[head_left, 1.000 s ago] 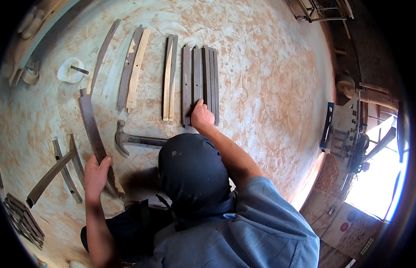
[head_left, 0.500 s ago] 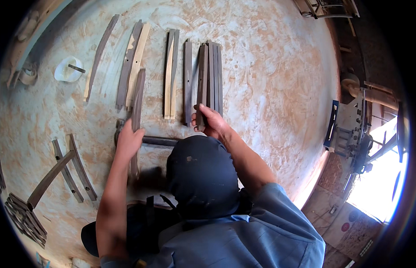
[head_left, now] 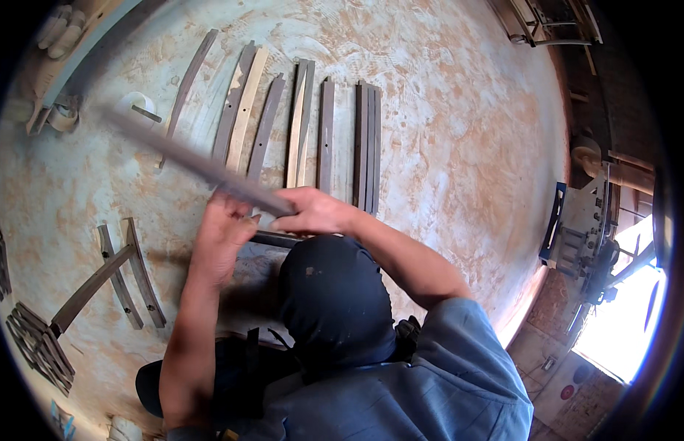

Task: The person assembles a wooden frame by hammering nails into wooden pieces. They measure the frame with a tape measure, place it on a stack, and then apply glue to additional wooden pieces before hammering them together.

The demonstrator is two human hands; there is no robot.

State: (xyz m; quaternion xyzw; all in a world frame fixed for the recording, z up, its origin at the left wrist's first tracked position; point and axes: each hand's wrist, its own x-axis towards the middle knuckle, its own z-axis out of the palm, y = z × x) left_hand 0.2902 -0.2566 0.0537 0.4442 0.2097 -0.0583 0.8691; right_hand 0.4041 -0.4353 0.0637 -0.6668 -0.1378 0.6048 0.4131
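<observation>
My right hand [head_left: 312, 211] is closed round the near end of a dark wooden strip [head_left: 188, 156]. The strip slants up to the left across the work surface, its far end blurred by motion. My left hand [head_left: 226, 231] is just below the strip, fingers loosely curled at its lower edge and thumb apart; whether they touch is unclear. Behind the hands lies a row of strips: a slim dark strip [head_left: 267, 126], a pale strip [head_left: 248, 103], another dark strip [head_left: 326, 136] and a close-set dark bundle [head_left: 368, 147]. A dark bar [head_left: 276, 239] is partly hidden by my head.
Curved dark pieces [head_left: 129, 275] lie at the left, beside a stack of dark wooden parts [head_left: 39, 349]. A white ring-shaped thing [head_left: 138, 103] sits at the far left. A metal machine [head_left: 577, 220] stands on the right, past the edge of the mottled work surface [head_left: 459, 147].
The strip from my left hand now appears to lie in the row. My right hand has moved left, swinging its strip from upright to a slant. The view has shifted slightly.
</observation>
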